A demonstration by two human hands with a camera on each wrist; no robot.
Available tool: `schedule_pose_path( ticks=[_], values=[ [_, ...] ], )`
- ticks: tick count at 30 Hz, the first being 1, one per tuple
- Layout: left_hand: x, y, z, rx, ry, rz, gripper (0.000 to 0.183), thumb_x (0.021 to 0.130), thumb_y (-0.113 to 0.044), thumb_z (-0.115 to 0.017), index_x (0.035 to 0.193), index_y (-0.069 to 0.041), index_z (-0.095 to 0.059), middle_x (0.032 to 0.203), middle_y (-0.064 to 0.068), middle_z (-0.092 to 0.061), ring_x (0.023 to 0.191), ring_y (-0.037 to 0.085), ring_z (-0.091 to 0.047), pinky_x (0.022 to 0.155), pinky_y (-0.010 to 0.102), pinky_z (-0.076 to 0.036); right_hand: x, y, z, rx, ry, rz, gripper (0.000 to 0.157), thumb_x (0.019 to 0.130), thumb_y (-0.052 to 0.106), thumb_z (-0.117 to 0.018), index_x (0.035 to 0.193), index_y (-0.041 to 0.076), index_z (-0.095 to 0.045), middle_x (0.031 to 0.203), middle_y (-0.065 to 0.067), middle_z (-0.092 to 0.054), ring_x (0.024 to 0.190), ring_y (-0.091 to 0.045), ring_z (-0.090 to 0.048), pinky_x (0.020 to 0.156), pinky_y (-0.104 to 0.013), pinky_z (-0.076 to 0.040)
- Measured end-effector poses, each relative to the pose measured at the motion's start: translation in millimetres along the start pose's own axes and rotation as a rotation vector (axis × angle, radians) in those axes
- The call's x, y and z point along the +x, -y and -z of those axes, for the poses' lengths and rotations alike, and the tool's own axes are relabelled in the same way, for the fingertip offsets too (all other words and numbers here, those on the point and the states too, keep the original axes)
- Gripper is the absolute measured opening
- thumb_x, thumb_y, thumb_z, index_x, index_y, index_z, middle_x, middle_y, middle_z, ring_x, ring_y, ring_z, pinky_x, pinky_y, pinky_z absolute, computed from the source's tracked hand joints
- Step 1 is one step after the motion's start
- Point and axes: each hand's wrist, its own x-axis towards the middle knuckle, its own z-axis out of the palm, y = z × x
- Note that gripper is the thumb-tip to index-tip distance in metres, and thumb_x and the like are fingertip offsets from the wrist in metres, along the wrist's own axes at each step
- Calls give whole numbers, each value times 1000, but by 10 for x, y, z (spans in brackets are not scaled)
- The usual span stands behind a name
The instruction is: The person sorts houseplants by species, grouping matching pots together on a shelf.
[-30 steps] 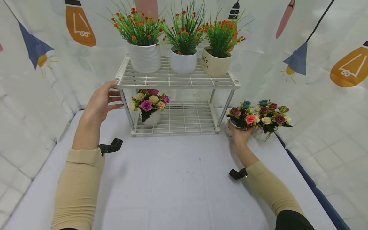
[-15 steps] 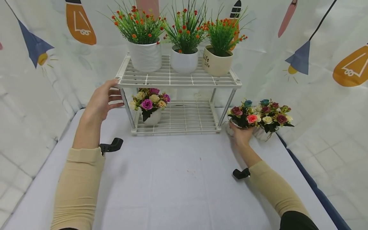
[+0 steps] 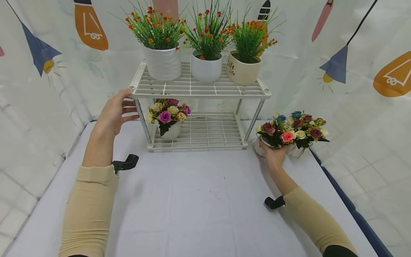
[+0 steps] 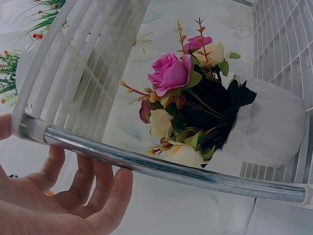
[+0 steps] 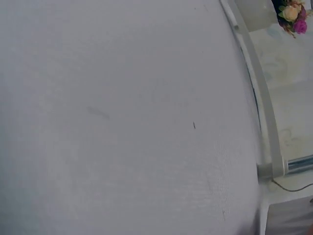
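A white two-tier wire shelf rack (image 3: pixel 202 96) stands at the back of the table. My left hand (image 3: pixel 110 113) holds its upper left corner, thumb on the corner and fingertips against the metal post (image 4: pixel 161 164). Purple and cream roses in a white pot (image 4: pixel 274 122) sit on the lower tier's left side. To the right of the rack, my right hand (image 3: pixel 274 156) grips a pot of artificial roses (image 3: pixel 269 127); its flowers partly hide the fingers. Touching it is a second potted bouquet (image 3: pixel 316 133). The right wrist view does not show the hand's grip.
On the top tier stand three potted grasses with small red flowers: a ribbed white pot (image 3: pixel 163 64), a smooth white pot (image 3: pixel 206 69) and a cream pot (image 3: pixel 243 70). A white cloth covers the table (image 3: pixel 199 200). Behind hangs a printed curtain (image 3: pixel 298 67).
My right hand has shifted a little to the right and turned, with the roses in its grip turning and moving closer to the other bouquet. My left hand stays on the rack.
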Motion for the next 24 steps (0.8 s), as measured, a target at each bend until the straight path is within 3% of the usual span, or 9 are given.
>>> schedule_pose_path(
  ticks=[13, 24],
  values=[
    [-3, 0, -3, 36, -2, -14, 50, 102, -61, -51, 125, -18, -60, 118, 6, -53, 107, 21, -54, 86, 35, -51, -354, 150, 89, 29, 30, 70, 103, 80, 8, -90, 159, 12, -24, 161, -3, -34, 148, -15, -29, 120, -24, -18],
    [-15, 10, -22, 68, -12, -23, 53, 101, -64, -49, 127, -18, -59, 119, 8, -52, 108, 23, -55, 93, 44, -48, -697, 347, -51, 151, 159, 75, 97, 81, -3, -86, 156, 12, -27, 155, -4, -37, 142, -19, -37, 113, -34, -39]
  ],
)
